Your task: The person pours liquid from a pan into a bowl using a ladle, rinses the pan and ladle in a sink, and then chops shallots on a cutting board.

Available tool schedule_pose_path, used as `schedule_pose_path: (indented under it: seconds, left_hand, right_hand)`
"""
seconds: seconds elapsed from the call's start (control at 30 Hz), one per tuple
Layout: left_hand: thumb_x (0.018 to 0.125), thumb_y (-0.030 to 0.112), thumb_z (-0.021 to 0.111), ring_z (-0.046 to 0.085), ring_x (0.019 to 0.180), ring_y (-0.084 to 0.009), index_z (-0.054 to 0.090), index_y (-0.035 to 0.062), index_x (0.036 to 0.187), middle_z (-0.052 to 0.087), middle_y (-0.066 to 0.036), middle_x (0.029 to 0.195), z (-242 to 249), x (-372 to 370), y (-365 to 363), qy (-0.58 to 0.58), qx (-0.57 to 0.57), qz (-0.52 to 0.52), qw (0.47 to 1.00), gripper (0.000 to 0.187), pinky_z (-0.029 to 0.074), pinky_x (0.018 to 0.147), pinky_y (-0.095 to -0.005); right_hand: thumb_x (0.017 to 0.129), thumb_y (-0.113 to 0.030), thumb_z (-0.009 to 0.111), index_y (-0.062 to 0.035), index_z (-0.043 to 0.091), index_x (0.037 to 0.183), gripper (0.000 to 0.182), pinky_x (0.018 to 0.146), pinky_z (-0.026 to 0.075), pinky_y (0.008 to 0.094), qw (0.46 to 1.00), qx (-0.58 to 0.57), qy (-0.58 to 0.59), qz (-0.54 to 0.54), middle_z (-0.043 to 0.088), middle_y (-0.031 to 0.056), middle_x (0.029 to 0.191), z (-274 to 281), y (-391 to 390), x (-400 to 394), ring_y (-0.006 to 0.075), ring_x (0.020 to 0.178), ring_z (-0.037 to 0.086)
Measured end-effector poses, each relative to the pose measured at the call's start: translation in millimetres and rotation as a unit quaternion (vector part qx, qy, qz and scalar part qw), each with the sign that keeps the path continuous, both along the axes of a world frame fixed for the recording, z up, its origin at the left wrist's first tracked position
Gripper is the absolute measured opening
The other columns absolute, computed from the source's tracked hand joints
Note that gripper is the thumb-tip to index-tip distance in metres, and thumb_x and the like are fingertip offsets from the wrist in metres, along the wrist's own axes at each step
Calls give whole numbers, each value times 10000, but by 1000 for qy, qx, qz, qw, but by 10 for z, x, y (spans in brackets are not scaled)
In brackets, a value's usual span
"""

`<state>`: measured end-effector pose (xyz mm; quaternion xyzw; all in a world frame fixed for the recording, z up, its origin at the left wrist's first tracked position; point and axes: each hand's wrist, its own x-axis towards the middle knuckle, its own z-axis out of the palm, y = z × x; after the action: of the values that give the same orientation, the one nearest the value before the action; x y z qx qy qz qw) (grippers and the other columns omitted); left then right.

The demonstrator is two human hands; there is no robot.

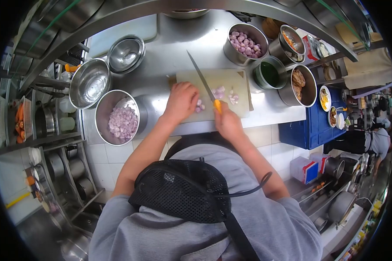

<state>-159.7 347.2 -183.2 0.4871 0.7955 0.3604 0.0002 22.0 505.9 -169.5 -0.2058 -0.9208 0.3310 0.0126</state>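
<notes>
Pale purple pieces of what look like shallot (233, 97) lie in loose clusters on a cream cutting board (233, 78), the apparent midpoint of a cutting step. A yellow-handled knife (198, 71) slants above them, its long, tapering blade pointing away from the person. The right hand (228, 124) is closed around the handle; the left hand (181, 102) is bent over the board, fingers drawn together beside a few more pieces, though whether it pinches one cannot be told. A cut from this pose would call for tucked fingertips, a steadied piece and a blade brought down clear of the knuckles.

Left of the board, a deep steel pot (102, 108) holds a moist-looking heap of finely chopped bits (123, 124), angular and lilac-white. Beyond the board to the right, smooth, rounded whole bulbs (248, 43) fill another pot; near it sit a container of dark green contents (270, 71) and a pot of lumpy brown food (298, 82). Shiny, round-walled metal bowls (90, 82) stand at left on the brushed steel worktop (178, 43), while a co-worker in grey (379, 141) bends at far right.
</notes>
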Motion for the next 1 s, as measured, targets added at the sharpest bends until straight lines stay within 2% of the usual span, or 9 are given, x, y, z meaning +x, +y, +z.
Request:
schedule_pose_path:
  seconds: [0.1, 0.17, 0.27, 0.5, 0.57, 0.7, 0.77, 0.87, 1.0]
  left_hand:
    - [923, 97, 784, 673, 1070, -353, 730, 73, 1015, 704, -111, 1037, 5, -25, -56, -35, 1, 49, 998, 109, 494, 966, -487]
    - [919, 114, 797, 680, 1079, -354, 738, 69, 1022, 711, -114, 1028, -23, -14, -24, -62, -103, 33, 992, 127, 506, 945, -491]
    - [904, 151, 826, 684, 1086, -353, 748, 66, 1035, 719, -111, 1021, -52, 39, 61, -106, -125, 37, 986, 175, 511, 946, -493]
    - [922, 173, 819, 668, 1136, -313, 760, 92, 1082, 728, -71, 1071, 106, 111, 58, -40, -80, -6, 996, 189, 500, 985, -486]
    - [936, 165, 802, 655, 1159, -305, 763, 106, 1129, 720, -71, 1114, 86, 92, 69, -27, -150, -88, 984, 206, 494, 1012, -476]
    - [939, 144, 790, 654, 1140, -312, 770, 119, 1172, 711, -78, 1145, -15, 128, 229, -23, -144, -98, 984, 236, 495, 1025, -468]
    - [942, 110, 776, 654, 1124, -317, 771, 123, 1201, 705, -90, 1167, -101, 164, 303, 38, -81, -43, 995, 259, 501, 1016, -467]
    - [947, 85, 764, 660, 1122, -322, 768, 108, 1223, 701, -88, 1157, -128, 261, 347, 38, -97, -78, 991, 277, 509, 999, -466]
    - [952, 90, 761, 666, 1114, -335, 763, 81, 1172, 698, -94, 1133, -66, 358, 358, 9, -45, -70, 997, 220, 513, 974, -473]
  right_hand:
    - [1133, -276, 589, -1, 561, 1365, 361, 787, 578, 626, 1000, -20, 4, 0, 760, 309, 932, -157, 29, 73, 529, 869, 746]
    - [1133, -281, 590, -1, 565, 1357, 360, 787, 576, 627, 1000, -25, 2, 10, 759, 309, 928, -184, 91, 77, 530, 869, 746]
    - [1136, -291, 588, -5, 571, 1351, 359, 786, 575, 627, 999, -15, -4, -42, 757, 311, 924, -175, 223, 59, 533, 873, 744]
    - [1131, -275, 616, -8, 571, 1357, 353, 796, 563, 620, 997, -59, 4, -43, 750, 321, 934, 32, 282, 173, 546, 910, 730]
    - [1131, -290, 617, -16, 569, 1370, 367, 795, 570, 620, 998, -64, 17, -24, 755, 309, 920, -11, 222, 203, 535, 896, 740]
    - [1131, -288, 615, -15, 574, 1353, 355, 785, 567, 625, 998, -51, 18, -35, 753, 311, 921, -139, 202, 223, 538, 887, 737]
    - [1130, -286, 615, -15, 576, 1347, 350, 783, 566, 627, 998, -41, 14, -44, 752, 313, 921, -144, 226, 196, 539, 884, 736]
    - [1128, -284, 615, -15, 580, 1336, 341, 780, 565, 630, 997, -46, 14, -53, 754, 312, 924, -160, 275, 202, 540, 879, 734]
    - [1129, -285, 618, -15, 583, 1351, 351, 786, 567, 626, 997, -49, 35, -49, 758, 309, 938, -182, 299, 195, 538, 889, 737]
